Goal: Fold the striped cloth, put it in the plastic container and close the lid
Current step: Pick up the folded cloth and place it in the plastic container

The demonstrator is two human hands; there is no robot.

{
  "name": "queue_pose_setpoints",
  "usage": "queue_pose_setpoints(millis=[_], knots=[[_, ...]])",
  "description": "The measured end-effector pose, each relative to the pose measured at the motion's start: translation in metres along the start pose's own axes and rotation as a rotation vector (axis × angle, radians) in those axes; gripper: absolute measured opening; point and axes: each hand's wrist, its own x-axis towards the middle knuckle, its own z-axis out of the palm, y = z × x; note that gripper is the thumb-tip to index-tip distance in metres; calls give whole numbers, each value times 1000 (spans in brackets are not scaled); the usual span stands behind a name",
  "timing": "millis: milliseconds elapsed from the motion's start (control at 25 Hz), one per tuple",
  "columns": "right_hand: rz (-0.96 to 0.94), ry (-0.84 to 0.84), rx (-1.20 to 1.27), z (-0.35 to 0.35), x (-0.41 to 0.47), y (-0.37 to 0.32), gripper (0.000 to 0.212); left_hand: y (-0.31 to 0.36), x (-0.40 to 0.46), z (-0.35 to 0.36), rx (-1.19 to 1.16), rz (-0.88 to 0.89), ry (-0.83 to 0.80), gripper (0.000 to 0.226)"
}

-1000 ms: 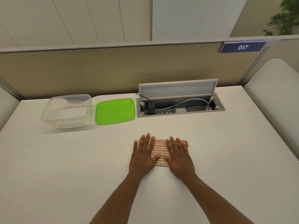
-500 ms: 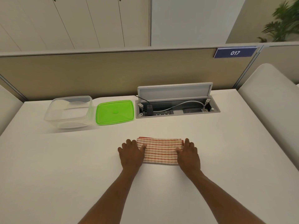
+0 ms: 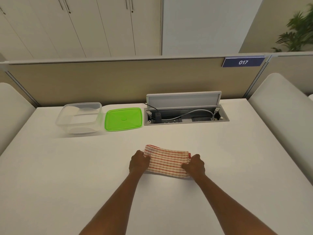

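The striped cloth (image 3: 166,161), cream with red lines, is folded into a small rectangle at the middle of the white table. My left hand (image 3: 138,162) grips its left end and my right hand (image 3: 194,166) grips its right end, and the cloth looks slightly raised off the table. The clear plastic container (image 3: 79,118) stands with no lid on it at the back left. Its green lid (image 3: 123,119) lies flat just to the right of it.
An open cable box (image 3: 185,114) with a raised grey flap, a plug and cables sits in the table at the back right. A beige partition (image 3: 118,80) bounds the far edge. White chair backs stand at both sides.
My hands went from lying flat on top of the cloth to its two ends, and now their fingers are closed on it. The cloth's ends have lifted a little.
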Motion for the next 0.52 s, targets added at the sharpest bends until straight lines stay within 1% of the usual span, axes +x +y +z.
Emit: queue_pose_setpoints(millis=[120,240,320,520], knots=[[7,-66,48,-2,-5,4,39,-5,-9,1,-37,-23,-7,33],[-47,-89,21,-5,-13,7,30,-11,-19,3,-51,-38,5,31],[-89,-97,11,-6,-17,7,29,-14,-26,3,-69,-36,19,31],[-133,-141,74,-5,-25,3,30,-25,-40,-3,-93,-41,51,31]])
